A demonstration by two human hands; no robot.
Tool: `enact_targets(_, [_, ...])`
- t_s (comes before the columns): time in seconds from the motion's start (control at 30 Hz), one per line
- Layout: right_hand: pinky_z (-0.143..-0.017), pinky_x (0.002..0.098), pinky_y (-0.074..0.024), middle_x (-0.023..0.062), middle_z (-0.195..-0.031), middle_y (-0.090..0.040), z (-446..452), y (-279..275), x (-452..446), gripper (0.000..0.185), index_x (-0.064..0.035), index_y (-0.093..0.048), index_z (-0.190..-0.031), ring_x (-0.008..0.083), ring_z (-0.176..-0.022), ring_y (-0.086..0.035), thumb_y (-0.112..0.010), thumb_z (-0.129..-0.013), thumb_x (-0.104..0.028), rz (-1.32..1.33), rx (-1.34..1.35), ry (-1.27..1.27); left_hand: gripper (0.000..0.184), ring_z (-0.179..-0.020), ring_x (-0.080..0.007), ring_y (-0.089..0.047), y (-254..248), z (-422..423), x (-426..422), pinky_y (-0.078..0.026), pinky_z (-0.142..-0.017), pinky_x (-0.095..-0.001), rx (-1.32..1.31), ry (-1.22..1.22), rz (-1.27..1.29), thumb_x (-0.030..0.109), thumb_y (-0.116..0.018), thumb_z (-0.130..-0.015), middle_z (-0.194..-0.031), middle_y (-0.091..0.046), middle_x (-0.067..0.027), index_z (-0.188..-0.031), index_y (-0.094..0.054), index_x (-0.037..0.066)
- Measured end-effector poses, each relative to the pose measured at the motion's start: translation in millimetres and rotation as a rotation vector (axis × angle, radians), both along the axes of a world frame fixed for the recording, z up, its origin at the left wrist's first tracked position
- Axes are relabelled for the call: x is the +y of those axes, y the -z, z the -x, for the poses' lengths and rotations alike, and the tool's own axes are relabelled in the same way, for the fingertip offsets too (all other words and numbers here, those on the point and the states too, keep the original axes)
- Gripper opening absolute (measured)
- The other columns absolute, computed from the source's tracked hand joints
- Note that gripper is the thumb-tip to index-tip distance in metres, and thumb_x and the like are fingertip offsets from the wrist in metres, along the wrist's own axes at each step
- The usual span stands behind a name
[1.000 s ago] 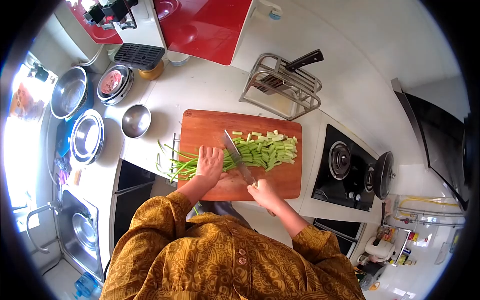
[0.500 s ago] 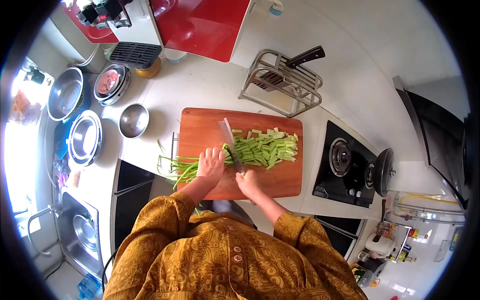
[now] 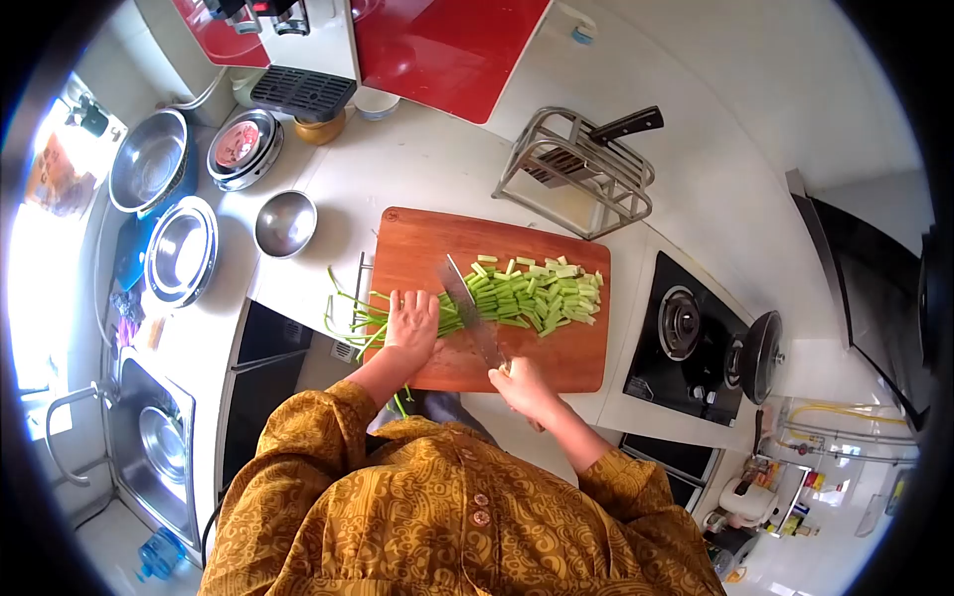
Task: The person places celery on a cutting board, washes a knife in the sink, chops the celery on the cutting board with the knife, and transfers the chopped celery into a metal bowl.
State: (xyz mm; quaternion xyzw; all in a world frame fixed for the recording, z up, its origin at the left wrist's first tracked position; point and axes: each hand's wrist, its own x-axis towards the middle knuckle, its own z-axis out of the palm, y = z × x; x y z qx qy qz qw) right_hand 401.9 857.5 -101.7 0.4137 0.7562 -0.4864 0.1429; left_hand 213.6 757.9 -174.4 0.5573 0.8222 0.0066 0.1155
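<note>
My left hand [image 3: 411, 328] presses down on a bundle of long green vegetable stalks [image 3: 370, 320], its fingers over them. The loose thin ends stick out past the left edge of the wooden cutting board [image 3: 427, 243]. In my right hand [image 3: 525, 387] is the handle of a kitchen knife [image 3: 471, 313] with a broad blade. Its blade slants across the stalks, just right of my left fingers. Whether the edge touches the board is hidden. Short cut stalk pieces [image 3: 547, 298] lie piled on the board to the right of the blade.
Behind the board stands a metal rack [image 3: 576, 169] with a black-handled knife. A steel bowl [image 3: 286, 223] and several basins [image 3: 181, 250] are at left, above a sink [image 3: 134, 427]. To the right is a gas hob [image 3: 686, 348] with a lidded pan [image 3: 760, 356].
My left hand has slid left along the stalks. My right hand has drawn the knife handle right and closer to my body. The whole view has shifted slightly.
</note>
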Motion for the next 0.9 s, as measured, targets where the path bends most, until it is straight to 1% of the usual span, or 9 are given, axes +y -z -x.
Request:
enact_targets(0.07, [-0.039, 0.0332, -0.0405, 0.0033, -0.047, -0.046, -0.8, 5.9, -1.2, 0.036, -0.0055, -0.043, -0.057, 0.0133, -0.038, -0.047, -0.054, -0.087, -0.020, 0.062, -0.094, 0.018, 0.053, -0.103, -0.0247, -0.048, 18.2, -3.9, -2.1, -0.036, -0.094, -0.0441, 0.007, -0.011, -0.100, 0.039, -0.072, -0.072, -0.106, -0.052, -0.0077, -0.109, -0.053, 0.008])
enact_targets(0.17, [-0.044, 0.0387, -0.0455, 0.0103, -0.045, -0.044, 9.2, 13.3, 5.9, 0.035, 0.0005, -0.045, -0.058, 0.0192, -0.039, -0.051, -0.052, -0.085, -0.020, 0.255, -0.139, 0.150, 0.037, -0.097, -0.0235, -0.049, 28.1, -8.7, -3.1, -0.040, -0.082, -0.0405, 0.002, -0.032, -0.136, 0.031, -0.068, -0.076, -0.100, -0.051, -0.0064, -0.102, -0.053, 0.010])
enact_targets(0.23, [-0.041, 0.0354, -0.0440, 0.0087, -0.053, -0.055, 13.9, 39.8, 14.5, 0.033, -0.0031, -0.049, -0.060, 0.0168, -0.040, -0.053, -0.053, -0.087, -0.021, 0.220, -0.150, 0.065, 0.035, -0.097, -0.0242, -0.049, 34.8, -11.1, -1.8, -0.041, -0.080, -0.0403, 0.022, -0.044, -0.136, 0.030, -0.068, -0.076, -0.099, -0.051, -0.0068, -0.100, -0.053, 0.010])
enact_targets(0.33, [-0.061, 0.0473, -0.0506, 0.0246, -0.071, -0.063, 45.0, 61.7, -1.3, 0.029, 0.0028, -0.064, -0.078, 0.0396, -0.066, -0.065, -0.057, -0.084, -0.024, -0.311, -0.190, -0.052, 0.033, -0.097, -0.0252, -0.049, 37.6, -14.4, -2.7, -0.041, -0.079, -0.0401, 0.038, -0.063, -0.123, 0.029, -0.067, -0.076, -0.098, -0.051, -0.0074, -0.097, -0.051, 0.010])
enact_targets(0.5, [-0.064, 0.0478, -0.0505, 0.0235, -0.069, -0.063, 40.9, 62.4, -8.6, 0.032, 0.0030, -0.062, -0.069, 0.0410, -0.069, -0.064, -0.058, -0.084, -0.025, -0.312, 0.016, 0.084, 0.033, -0.097, -0.0255, -0.050, 24.9, -10.2, 0.4, -0.041, -0.078, -0.0400, -0.027, -0.058, -0.178, 0.027, -0.068, -0.075, -0.097, -0.051, -0.0077, -0.097, -0.051, 0.010])
enact_targets(0.6, [-0.055, 0.0440, -0.0471, 0.0165, -0.052, -0.055, 33.6, 77.0, 2.9, 0.035, 0.0029, -0.055, -0.060, 0.0327, -0.052, -0.060, -0.059, -0.084, -0.022, -0.120, 0.021, 0.087, 0.038, -0.099, -0.0256, -0.050, 29.5, -6.3, 1.7, -0.041, -0.080, -0.0404, 0.041, -0.019, -0.179, 0.030, -0.070, -0.074, -0.099, -0.052, -0.0077, -0.099, -0.052, 0.009])
enact_targets(0.7, [-0.051, 0.0413, -0.0425, 0.0114, -0.050, -0.052, 24.7, 85.0, 6.4, 0.033, 0.0035, -0.053, -0.062, 0.0252, -0.048, -0.054, -0.060, -0.084, -0.021, -0.311, 0.130, 0.060, 0.040, -0.099, -0.0250, -0.050, 28.6, -1.5, 17.8, -0.041, -0.079, -0.0403, -0.007, -0.002, -0.175, 0.030, -0.071, -0.073, -0.100, -0.052, -0.0080, -0.100, -0.051, 0.009])
enact_targets(0.83, [-0.049, 0.0394, -0.0382, 0.0076, -0.051, -0.048, 21.0, 43.0, 5.0, 0.031, 0.0040, -0.052, -0.066, 0.0188, -0.047, -0.047, -0.060, -0.084, -0.020, -0.403, 0.322, 0.146, 0.075, -0.106, -0.0247, -0.048, 9.4, 1.9, 16.3, -0.035, -0.097, -0.0437, -0.021, -0.015, -0.126, 0.046, -0.075, -0.069, -0.110, -0.052, -0.0094, -0.123, -0.047, 0.002])
enact_targets(0.9, [-0.049, 0.0378, -0.0389, 0.0075, -0.053, -0.048, 17.2, 19.3, 10.1, 0.030, 0.0035, -0.051, -0.069, 0.0179, -0.049, -0.048, -0.060, -0.084, -0.020, -0.176, 0.163, 0.010, 0.083, -0.108, -0.0255, -0.048, -7.7, 2.2, 10.0, -0.031, -0.102, -0.0466, 0.001, -0.032, -0.101, 0.049, -0.076, -0.066, -0.111, -0.051, -0.0103, -0.126, -0.045, 0.000])
